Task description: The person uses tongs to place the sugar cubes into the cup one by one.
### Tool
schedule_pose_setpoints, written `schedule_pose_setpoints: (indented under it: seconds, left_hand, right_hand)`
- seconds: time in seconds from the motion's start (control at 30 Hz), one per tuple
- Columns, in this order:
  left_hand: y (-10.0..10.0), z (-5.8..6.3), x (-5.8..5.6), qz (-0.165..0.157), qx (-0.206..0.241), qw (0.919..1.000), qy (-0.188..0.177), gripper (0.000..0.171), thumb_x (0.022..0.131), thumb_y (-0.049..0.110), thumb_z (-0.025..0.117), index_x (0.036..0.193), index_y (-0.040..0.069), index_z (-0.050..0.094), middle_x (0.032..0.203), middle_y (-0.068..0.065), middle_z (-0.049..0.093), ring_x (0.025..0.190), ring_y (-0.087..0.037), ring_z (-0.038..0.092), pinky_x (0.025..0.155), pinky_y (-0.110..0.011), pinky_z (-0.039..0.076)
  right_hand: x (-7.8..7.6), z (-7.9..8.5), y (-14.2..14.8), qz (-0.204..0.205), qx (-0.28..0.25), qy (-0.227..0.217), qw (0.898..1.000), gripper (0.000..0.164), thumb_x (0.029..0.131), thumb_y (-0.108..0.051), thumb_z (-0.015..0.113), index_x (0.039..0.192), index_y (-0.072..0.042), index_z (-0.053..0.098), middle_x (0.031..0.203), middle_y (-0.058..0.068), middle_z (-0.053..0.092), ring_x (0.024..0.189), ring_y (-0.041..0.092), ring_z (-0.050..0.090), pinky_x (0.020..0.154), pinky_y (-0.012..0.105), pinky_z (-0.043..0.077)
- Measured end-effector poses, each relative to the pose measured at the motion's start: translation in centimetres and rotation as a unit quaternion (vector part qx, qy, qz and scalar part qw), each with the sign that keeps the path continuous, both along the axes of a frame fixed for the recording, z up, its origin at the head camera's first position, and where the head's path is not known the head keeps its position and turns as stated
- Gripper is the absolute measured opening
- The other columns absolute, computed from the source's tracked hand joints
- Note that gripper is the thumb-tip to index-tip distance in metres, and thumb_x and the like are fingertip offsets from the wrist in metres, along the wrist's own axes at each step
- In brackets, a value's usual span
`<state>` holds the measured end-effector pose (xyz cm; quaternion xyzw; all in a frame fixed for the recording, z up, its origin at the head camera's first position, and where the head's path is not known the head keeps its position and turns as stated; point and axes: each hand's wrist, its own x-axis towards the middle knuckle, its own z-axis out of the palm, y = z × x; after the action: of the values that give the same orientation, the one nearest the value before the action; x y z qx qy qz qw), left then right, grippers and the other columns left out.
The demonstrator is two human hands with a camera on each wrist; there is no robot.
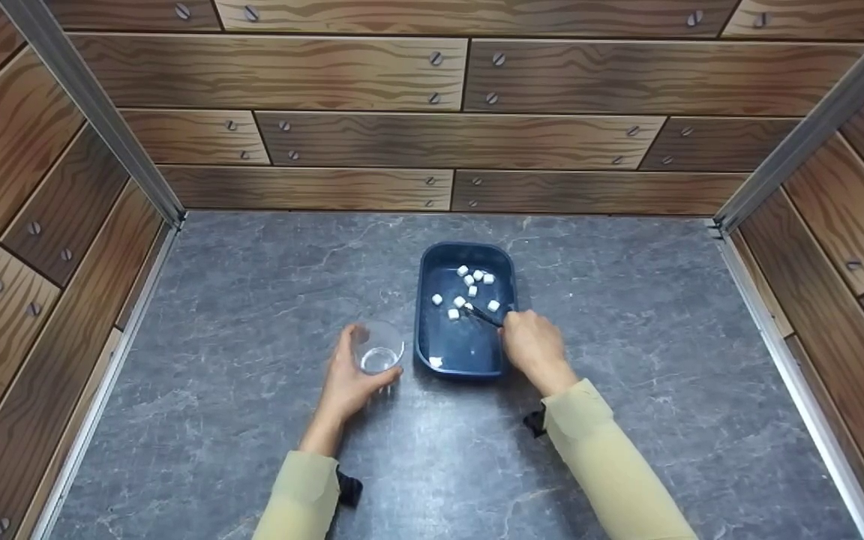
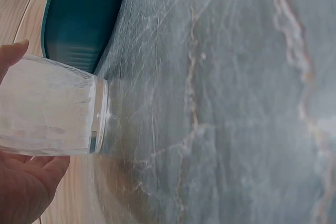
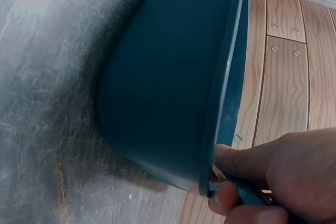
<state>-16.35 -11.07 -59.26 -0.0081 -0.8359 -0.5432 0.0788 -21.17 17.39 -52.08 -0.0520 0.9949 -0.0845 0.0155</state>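
My left hand (image 1: 349, 379) grips a clear cup (image 1: 379, 349) around its sides, left of a dark blue tub (image 1: 466, 372). The cup's base is at the grey surface in the left wrist view, and no contents show in it. My right hand (image 1: 535, 345) reaches over the tub's right rim, holding slim dark tweezers (image 1: 486, 318) between thumb and fingers. Their tips are among several small white cubes (image 1: 473, 291) inside the tub. Whether the tips pinch a cube is too small to tell. The right wrist view shows the tub's outer wall (image 3: 163, 77), which hides the cubes.
The grey marbled surface (image 1: 252, 300) extends around the tub and both hands. Wood-patterned panels (image 1: 364, 139) close off the back and both sides, with metal edge strips (image 1: 784, 135) at the corners.
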Motion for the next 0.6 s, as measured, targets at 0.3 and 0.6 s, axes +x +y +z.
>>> schedule_pose_setpoints:
  seconds: [0.3, 0.6]
  left_hand:
    - [0.0, 0.2, -0.1, 0.001, -0.001, 1.0000, -0.005, 0.088, 0.064, 0.022, 0.092, 0.134, 0.001, 0.043, 0.128, -0.020, 0.057, 0.121, -0.035, 0.052, 0.105, -0.046, 0.038]
    - [0.1, 0.2, 0.0, 0.005, -0.006, 0.9998, -0.018, 0.087, 0.064, 0.025, 0.092, 0.133, 0.003, 0.044, 0.127, -0.018, 0.057, 0.120, -0.034, 0.052, 0.103, -0.047, 0.039]
  right_hand:
    - [0.2, 0.3, 0.6, 0.014, -0.029, 0.008, 0.999, 0.022, 0.090, -0.018, 0.069, 0.085, 0.004, 0.070, 0.076, 0.022, 0.066, 0.065, 0.040, 0.064, 0.056, 0.051, 0.051]
    - [1.6, 1.1, 1.3, 0.009, -0.084, -0.002, 0.996, 0.019, 0.092, -0.017, 0.068, 0.079, -0.004, 0.071, 0.073, 0.013, 0.066, 0.065, 0.032, 0.062, 0.059, 0.046, 0.052]
